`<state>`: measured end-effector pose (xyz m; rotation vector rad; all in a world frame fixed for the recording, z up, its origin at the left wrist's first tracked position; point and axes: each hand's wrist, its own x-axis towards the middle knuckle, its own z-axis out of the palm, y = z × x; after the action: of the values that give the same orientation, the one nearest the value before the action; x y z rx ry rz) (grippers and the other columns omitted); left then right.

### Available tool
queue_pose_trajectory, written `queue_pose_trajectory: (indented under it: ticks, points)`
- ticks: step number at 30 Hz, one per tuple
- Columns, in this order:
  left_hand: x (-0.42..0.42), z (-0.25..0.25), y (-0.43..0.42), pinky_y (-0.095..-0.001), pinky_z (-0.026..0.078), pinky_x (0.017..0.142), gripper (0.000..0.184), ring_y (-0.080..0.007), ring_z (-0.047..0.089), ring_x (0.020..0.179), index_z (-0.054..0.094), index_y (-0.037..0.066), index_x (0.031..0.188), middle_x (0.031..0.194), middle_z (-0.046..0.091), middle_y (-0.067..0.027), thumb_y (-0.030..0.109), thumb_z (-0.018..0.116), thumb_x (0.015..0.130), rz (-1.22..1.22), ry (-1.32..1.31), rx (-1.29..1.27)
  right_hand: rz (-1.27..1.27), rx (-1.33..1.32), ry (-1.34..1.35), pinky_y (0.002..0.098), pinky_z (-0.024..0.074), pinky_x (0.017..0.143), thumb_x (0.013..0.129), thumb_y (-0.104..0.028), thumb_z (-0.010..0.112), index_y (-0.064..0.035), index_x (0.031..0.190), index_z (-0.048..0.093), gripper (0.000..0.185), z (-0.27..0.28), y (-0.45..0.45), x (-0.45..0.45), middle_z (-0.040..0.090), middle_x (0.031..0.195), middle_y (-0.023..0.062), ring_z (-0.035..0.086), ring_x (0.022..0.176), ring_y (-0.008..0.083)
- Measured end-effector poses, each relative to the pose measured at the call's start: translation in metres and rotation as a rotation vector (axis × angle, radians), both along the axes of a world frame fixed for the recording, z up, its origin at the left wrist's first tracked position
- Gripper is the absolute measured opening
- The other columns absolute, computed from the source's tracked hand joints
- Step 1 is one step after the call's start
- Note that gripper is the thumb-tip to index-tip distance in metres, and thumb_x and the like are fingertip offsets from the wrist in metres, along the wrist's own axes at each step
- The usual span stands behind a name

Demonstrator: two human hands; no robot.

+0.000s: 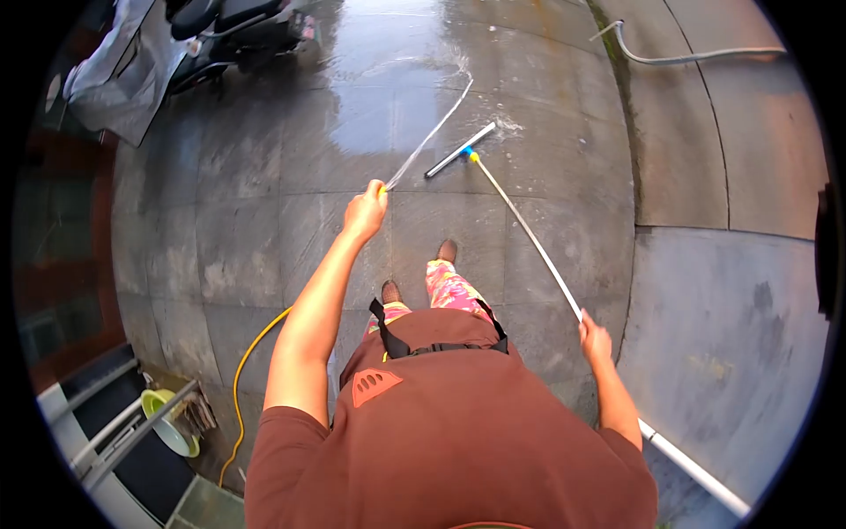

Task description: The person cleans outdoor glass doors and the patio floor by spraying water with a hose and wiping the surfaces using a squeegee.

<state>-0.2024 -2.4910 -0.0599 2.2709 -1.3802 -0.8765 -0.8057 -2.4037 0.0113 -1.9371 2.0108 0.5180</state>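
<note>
My left hand (366,212) is closed around the yellow end of a hose (383,189), held out in front of me. A thin stream of water (432,132) arcs from it onto the wet paving ahead. Lower right, my right hand (596,337) grips the white pole of a floor squeegee (529,231). Its long blade (460,151) rests on the tiles at a slant, joined to the pole by a blue and yellow fitting. Behind my right forearm a thicker white length (696,467) shows, roughly in line with the pole.
Grey stone paving (238,247) surrounds my shoes. The yellow hose line (236,397) lies at left. A parked motorbike (233,31) and a grey cover (123,66) stand upper left. Lower left are a green basin (172,423) and metal rails. Another hose (679,59) lies upper right.
</note>
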Motion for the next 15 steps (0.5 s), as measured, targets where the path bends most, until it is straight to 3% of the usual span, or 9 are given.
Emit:
queue_pose_trajectory:
  ticks: [2, 3, 6, 9, 15]
  points:
    - [-0.006, -0.003, -0.014, -0.0523, 0.048, 0.073, 0.029, -0.0429, 0.062, 0.087, 0.048, 0.016, 0.116, 0.092, 0.065, -0.0237, 0.034, 0.048, 0.093, -0.022, -0.009, -0.004, -0.165, 0.099, -0.067, 0.0478, 0.0484, 0.064, 0.088, -0.022, 0.058, -0.0280, 0.130, 0.054, 0.042, 0.015, 0.060, -0.029, 0.062, 0.080, 0.0236, 0.061, 0.070, 0.0418]
    - [-0.009, -0.007, -0.018, -0.0523, 0.048, 0.073, 0.028, -0.0430, 0.062, 0.087, 0.048, 0.016, 0.115, 0.091, 0.065, -0.0239, 0.033, 0.048, 0.093, -0.032, -0.007, -0.008, -0.218, 0.116, -0.139, 0.0492, 0.0492, 0.066, 0.089, -0.025, 0.058, -0.0300, 0.131, 0.052, 0.043, 0.023, 0.095, -0.044, 0.062, 0.079, 0.0234, 0.062, 0.073, 0.0423]
    - [-0.014, -0.017, -0.030, -0.0519, 0.048, 0.071, 0.027, -0.0433, 0.062, 0.084, 0.048, 0.015, 0.115, 0.088, 0.065, -0.0243, 0.032, 0.048, 0.094, -0.066, -0.020, -0.005, -0.324, 0.083, -0.331, 0.0478, 0.0470, 0.062, 0.090, -0.025, 0.056, -0.0234, 0.131, 0.053, 0.042, 0.036, 0.203, -0.078, 0.061, 0.076, 0.0243, 0.060, 0.069, 0.0432]
    - [-0.020, -0.028, -0.035, -0.0515, 0.048, 0.071, 0.027, -0.0436, 0.063, 0.083, 0.049, 0.015, 0.115, 0.086, 0.065, -0.0243, 0.031, 0.048, 0.094, -0.096, -0.028, -0.018, -0.514, 0.239, -0.302, 0.0458, 0.0447, 0.057, 0.091, -0.028, 0.053, -0.0217, 0.135, 0.049, 0.044, 0.059, 0.229, -0.048, 0.057, 0.067, 0.0252, 0.060, 0.065, 0.0430]
    - [-0.040, -0.033, -0.061, -0.0513, 0.048, 0.072, 0.028, -0.0435, 0.062, 0.085, 0.050, 0.014, 0.116, 0.088, 0.065, -0.0241, 0.032, 0.049, 0.094, -0.112, -0.022, 0.096, -0.484, 0.256, -0.231, 0.0513, 0.0445, 0.063, 0.093, -0.025, 0.052, -0.0354, 0.139, 0.041, 0.048, 0.003, 0.105, -0.019, 0.062, 0.075, 0.0242, 0.061, 0.071, 0.0419]
